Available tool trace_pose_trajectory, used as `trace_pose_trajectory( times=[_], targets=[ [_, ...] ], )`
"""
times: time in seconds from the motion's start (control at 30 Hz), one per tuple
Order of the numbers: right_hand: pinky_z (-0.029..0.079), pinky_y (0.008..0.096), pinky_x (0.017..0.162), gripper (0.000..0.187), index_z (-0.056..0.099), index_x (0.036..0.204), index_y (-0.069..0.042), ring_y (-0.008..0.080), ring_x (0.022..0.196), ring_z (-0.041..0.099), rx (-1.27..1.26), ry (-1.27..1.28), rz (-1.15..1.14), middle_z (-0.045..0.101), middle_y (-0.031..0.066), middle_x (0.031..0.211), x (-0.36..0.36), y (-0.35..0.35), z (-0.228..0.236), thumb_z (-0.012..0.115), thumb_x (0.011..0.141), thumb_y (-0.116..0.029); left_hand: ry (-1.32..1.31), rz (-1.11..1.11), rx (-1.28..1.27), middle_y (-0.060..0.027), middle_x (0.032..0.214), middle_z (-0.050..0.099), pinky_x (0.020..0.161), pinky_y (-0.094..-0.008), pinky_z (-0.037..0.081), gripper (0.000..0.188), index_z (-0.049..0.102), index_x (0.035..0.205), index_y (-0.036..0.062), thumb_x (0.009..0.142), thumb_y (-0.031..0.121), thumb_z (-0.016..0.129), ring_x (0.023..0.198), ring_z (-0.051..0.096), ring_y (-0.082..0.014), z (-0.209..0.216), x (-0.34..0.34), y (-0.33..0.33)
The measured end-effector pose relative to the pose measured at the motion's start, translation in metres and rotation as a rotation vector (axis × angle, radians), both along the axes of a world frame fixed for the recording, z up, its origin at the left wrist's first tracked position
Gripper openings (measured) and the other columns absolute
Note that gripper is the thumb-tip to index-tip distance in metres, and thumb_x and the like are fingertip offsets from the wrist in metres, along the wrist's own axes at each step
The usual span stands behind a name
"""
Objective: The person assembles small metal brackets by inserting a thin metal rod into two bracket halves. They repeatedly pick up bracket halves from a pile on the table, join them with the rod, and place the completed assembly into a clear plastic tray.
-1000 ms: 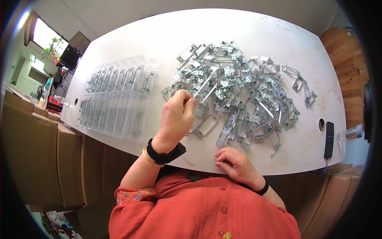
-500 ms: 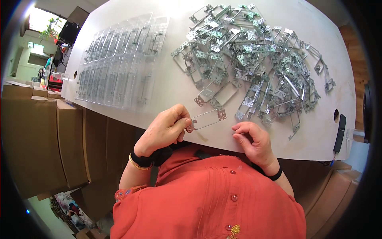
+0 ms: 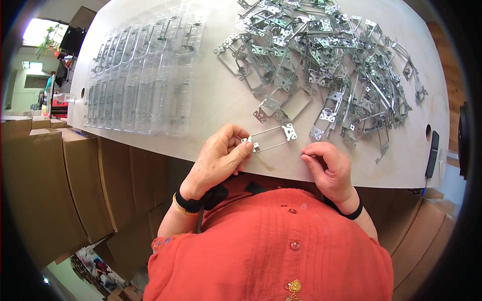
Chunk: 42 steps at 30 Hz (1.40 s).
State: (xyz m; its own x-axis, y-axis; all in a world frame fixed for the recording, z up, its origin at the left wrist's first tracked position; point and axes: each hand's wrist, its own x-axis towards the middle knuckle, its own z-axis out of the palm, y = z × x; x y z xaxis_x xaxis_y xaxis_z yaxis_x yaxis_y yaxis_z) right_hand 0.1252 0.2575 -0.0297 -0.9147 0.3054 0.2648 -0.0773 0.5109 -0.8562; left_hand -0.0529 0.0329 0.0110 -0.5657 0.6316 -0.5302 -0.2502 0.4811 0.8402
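Head view, looking down over the desk (image 3: 216,108): slim metal frame (image 3: 290,132) clamped in the fingers (image 3: 234,132) of the left hand (image 3: 213,154), just in from the near edge, about midway between the left and right edges. Shaped as a long, open rectangle, bright silver, with two thin, straight rods running side by side and pale desk surface visible between them. Carries at its right end a flat, light-catching plate with cut-out holes and a notched outline. Ends on the left in a smaller plate and a little bent fitting, partly hidden behind thumb and forefinger. Slants slightly, right end nearer the far edge than the left end. Cannot tell whether resting on the desk or lifted a little off it. Near its right end, but apart, right hand (image 3: 331,170) at the near edge, thumb and forefinger tips together; cannot tell whether pinching anything small. Just beyond the held piece, toward the far edge, loose frame (image 3: 271,104) of similar kind, duller in look. Farther on, spreading toward the far and right edges, tangled pile (image 3: 322,56) of similar silver frames. Toward the left edge, clear plastic trays (image 3: 165,62) with compartments in two rows, holding similar-looking metal pieces. By the near right corner, black oblong object (image 3: 432,154).
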Motion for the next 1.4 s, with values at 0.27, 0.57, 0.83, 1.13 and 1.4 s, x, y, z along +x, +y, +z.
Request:
trace_pose_trajectory(
  times=[0.27,0.57,0.83,1.13,1.4],
  targets=[
    [0.055,0.036,0.066,0.024,0.066,0.098,-0.004,0.0274,0.077,0.07,0.133,0.036,-0.019,0.073,0.0087,0.089,-0.006,-0.006,0.0,0.082,0.083,0.005,0.075,0.014,0.072,0.0001,0.091,0.065,0.057,-0.0202,0.048,0.03,0.057,0.126,-0.0021,0.104,0.012,0.072,0.069,0.058,-0.0028,-0.008,0.011,-0.004],
    [0.056,0.0343,0.069,0.024,0.07,0.104,-0.003,0.026,0.079,0.071,0.09,0.106,-0.012,0.074,0.0094,0.092,-0.013,-0.014,-0.001,0.081,0.085,0.007,0.149,0.059,0.129,0.0015,0.091,0.066,0.056,-0.0182,0.043,0.022,0.062,0.122,-0.0017,0.103,0.005,0.071,0.067,0.054,-0.0003,-0.016,0.016,-0.011],
    [0.055,0.0287,0.071,0.019,0.071,0.111,-0.002,0.0169,0.081,0.071,-0.219,0.026,-0.13,0.075,0.0091,0.099,-0.009,-0.025,-0.008,0.076,0.095,0.006,0.136,0.151,0.118,0.0027,0.092,0.065,0.06,-0.0193,0.046,0.024,0.063,0.122,-0.0019,0.1,0.003,0.072,0.071,0.057,-0.0009,-0.017,0.016,-0.012],
    [0.048,0.0287,0.062,0.017,0.073,0.104,-0.004,0.0172,0.069,0.063,-0.031,0.001,-0.087,0.073,0.0089,0.09,-0.012,-0.023,-0.008,0.08,0.091,0.003,0.179,0.156,0.202,0.0043,0.093,0.062,0.066,-0.0187,0.045,0.021,0.064,0.119,0.0005,0.099,0.0,0.07,0.077,0.055,0.0001,-0.036,0.023,-0.015],
    [0.054,0.0287,0.076,0.012,0.069,0.107,0.0,0.0176,0.083,0.067,-0.085,-0.064,-0.08,0.071,0.01,0.099,-0.001,-0.025,-0.017,0.069,0.098,0.007,0.269,0.134,0.275,0.0047,0.077,0.048,0.059,-0.0259,0.041,0.018,0.064,0.113,0.0014,0.098,0.008,0.07,0.069,0.044,-0.0049,-0.04,0.024,-0.013]
  ],
)
